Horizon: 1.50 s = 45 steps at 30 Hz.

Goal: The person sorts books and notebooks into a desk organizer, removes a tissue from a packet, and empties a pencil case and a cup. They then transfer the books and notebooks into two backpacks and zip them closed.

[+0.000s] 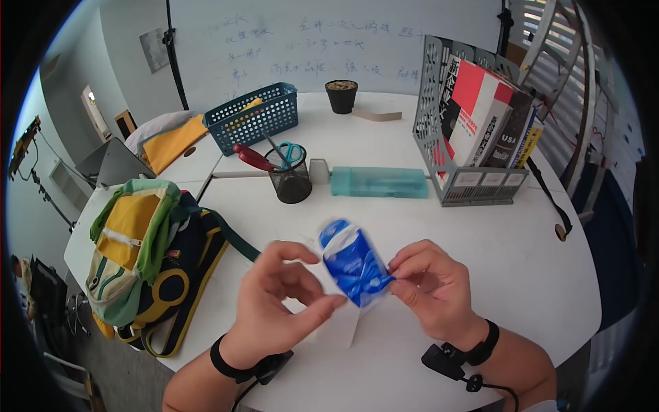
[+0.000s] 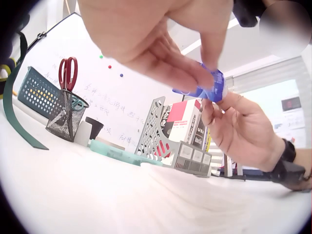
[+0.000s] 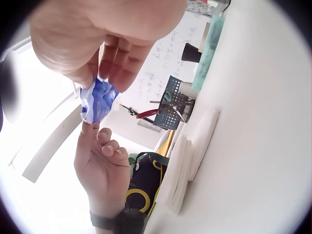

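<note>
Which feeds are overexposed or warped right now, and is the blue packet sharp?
Head: fisheye bend and dark corners; blue packet slightly soft, its small print unreadable. Left wrist: tabletop nearly washed out. Right wrist: overexposed white behind the left hand.

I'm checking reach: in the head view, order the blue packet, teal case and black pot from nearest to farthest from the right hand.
1. Blue packet: in the right hand.
2. Teal case: beyond the packet.
3. Black pot: behind the case.
</note>
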Tool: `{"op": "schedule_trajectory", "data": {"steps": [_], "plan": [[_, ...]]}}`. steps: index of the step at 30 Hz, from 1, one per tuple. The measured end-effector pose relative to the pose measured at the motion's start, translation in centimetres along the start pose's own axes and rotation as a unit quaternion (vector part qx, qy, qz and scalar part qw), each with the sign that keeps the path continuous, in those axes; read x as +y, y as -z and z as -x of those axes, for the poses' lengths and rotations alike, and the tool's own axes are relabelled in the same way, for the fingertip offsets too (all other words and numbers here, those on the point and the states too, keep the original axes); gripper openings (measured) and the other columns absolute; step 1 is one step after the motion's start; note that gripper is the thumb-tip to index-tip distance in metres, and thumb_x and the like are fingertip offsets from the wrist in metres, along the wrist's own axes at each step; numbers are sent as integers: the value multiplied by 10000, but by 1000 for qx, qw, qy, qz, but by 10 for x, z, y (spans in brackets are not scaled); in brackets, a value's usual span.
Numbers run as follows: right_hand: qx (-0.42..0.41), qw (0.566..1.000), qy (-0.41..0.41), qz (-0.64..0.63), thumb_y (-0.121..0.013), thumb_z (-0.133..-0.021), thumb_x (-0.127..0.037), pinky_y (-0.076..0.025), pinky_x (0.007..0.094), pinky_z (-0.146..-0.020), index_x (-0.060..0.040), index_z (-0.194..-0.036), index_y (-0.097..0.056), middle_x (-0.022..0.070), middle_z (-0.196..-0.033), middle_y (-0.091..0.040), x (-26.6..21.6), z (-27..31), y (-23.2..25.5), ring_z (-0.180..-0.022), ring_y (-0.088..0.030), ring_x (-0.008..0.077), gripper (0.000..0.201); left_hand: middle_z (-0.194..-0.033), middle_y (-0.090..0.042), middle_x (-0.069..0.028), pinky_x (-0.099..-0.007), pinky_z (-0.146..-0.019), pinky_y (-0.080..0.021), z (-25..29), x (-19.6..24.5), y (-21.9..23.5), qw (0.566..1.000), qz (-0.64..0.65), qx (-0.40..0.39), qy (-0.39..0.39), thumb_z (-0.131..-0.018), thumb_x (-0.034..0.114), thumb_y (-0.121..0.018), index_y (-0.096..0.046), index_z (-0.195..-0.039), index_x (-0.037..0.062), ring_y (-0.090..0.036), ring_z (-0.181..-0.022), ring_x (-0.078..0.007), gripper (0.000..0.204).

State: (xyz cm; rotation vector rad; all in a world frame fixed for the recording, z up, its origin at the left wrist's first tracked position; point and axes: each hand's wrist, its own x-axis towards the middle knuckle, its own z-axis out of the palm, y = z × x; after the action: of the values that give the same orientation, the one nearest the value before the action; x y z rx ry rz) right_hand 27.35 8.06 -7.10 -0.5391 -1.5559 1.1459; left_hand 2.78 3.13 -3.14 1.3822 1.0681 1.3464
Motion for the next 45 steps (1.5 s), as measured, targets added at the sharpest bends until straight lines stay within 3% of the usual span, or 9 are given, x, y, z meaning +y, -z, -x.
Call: {"op": "schedule_trajectory", "data": {"steps": [1,3,4,9,18,25,35,40,45], "plan": [[1,1000,-2,0,-766,-962,20,-630,299,-891,-15,-1058,-724,103,-1164,-662,0,1,-1,-1048,-699,173,110,-788,-721,-44,-250,-718,-603,1,-3,2,1000,0,-1,2,-856,-12,-868,-646,-1013,-12,-741,-759,-108,272],[43,998,36,39,-783,-942,33,-617,277,-853,-13,-1037,-722,105,-1154,-651,0,1,-3,-986,-700,156,121,-732,-689,-30,-237,-640,-567,1,-7,8,977,-160,18,-141,-828,33,-907,-632,-899,7,-718,-690,-95,285],[44,998,37,40,-783,-942,33,-617,277,-853,-13,-1037,-722,105,-1154,-651,0,3,-4,-986,-700,156,121,-707,-703,-47,-246,-643,-548,2,-5,10,965,-222,-35,-134,-806,19,-901,-656,-834,35,-716,-700,-108,247],[19,975,126,183,-845,-853,48,-577,283,-788,-50,-993,-754,99,-1098,-678,-8,8,-11,-937,-703,172,193,-717,-745,-56,-238,-658,-552,3,-2,-10,965,-230,-20,-127,-806,12,-883,-740,-827,6,-726,-678,-102,144],[8,983,90,160,-845,-854,41,-570,297,-819,-58,-977,-753,97,-1084,-680,-8,8,-7,-943,-694,178,183,-745,-742,-56,-245,-664,-507,3,-3,-5,980,-185,-15,-77,-826,-19,-815,-730,-800,-4,-684,-680,-105,90],[-11,997,-35,-63,-774,-945,38,-621,294,-915,3,-1022,-710,111,-1184,-607,-1,7,-7,-1009,-679,151,106,-762,-733,-53,-246,-668,-536,2,-6,2,974,-144,-63,-162,-816,-11,-825,-710,-814,12,-709,-691,-125,116],[-9,1000,4,-9,-795,-927,35,-633,282,-876,-8,-1047,-710,112,-1170,-618,-2,8,-9,-1005,-693,157,153,-830,-779,-73,-246,-658,-548,0,-5,-1,959,-195,-33,-202,-807,-29,-875,-782,-867,26,-743,-718,-143,124],[-22,983,96,157,-785,-934,37,-623,279,-856,-15,-1053,-695,107,-1145,-620,-2,8,0,-978,-684,155,159,-826,-772,-72,-253,-624,-557,-1,-5,-1,933,-256,-24,-251,-770,-27,-902,-786,-878,41,-748,-712,-173,172],[7,998,50,38,-777,-935,48,-619,279,-870,-17,-1048,-687,109,-1140,-616,-1,7,-7,-972,-679,154,158,-844,-773,-68,-267,-619,-583,2,-3,-6,906,-280,-12,-316,-737,-31,-914,-788,-891,52,-762,-733,-194,215]]}}
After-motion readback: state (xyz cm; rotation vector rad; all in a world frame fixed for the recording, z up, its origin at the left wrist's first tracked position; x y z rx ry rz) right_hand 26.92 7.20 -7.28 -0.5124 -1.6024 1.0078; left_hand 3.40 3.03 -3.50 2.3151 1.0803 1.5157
